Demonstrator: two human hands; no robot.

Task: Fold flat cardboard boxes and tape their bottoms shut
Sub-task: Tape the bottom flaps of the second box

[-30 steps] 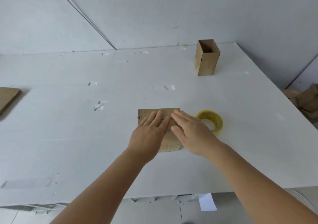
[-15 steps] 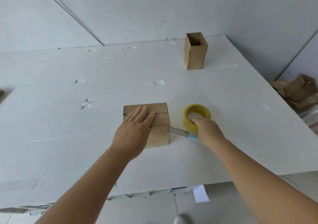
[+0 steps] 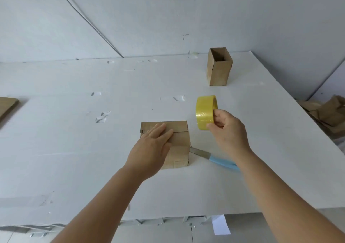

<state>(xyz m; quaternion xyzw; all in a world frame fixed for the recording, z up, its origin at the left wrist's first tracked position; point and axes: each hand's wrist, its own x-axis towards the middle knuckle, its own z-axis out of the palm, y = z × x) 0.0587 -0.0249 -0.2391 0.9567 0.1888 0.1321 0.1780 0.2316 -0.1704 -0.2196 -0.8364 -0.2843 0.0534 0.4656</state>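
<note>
A small cardboard box [image 3: 180, 143] stands on the white table [image 3: 74, 149] with its folded flaps facing up. My left hand [image 3: 151, 147] presses flat on those flaps with straight fingers. To the right of the box, my right hand [image 3: 228, 130] grips a yellow tape roll [image 3: 204, 112] and holds it on edge above the table. A knife with a blue handle [image 3: 214, 158] lies on the table beside the box, partly under my right forearm.
An upright open-topped cardboard box [image 3: 219, 69] stands at the far right of the table. Flat cardboard [image 3: 6, 106] lies at the left edge. Crumpled cardboard [image 3: 328, 114] sits off the table at the right. Tape scraps [image 3: 101, 116] stick to the tabletop.
My right hand left the box flaps, took hold of the yellow tape roll and lifted it off the table. My left hand stayed pressed on the box.
</note>
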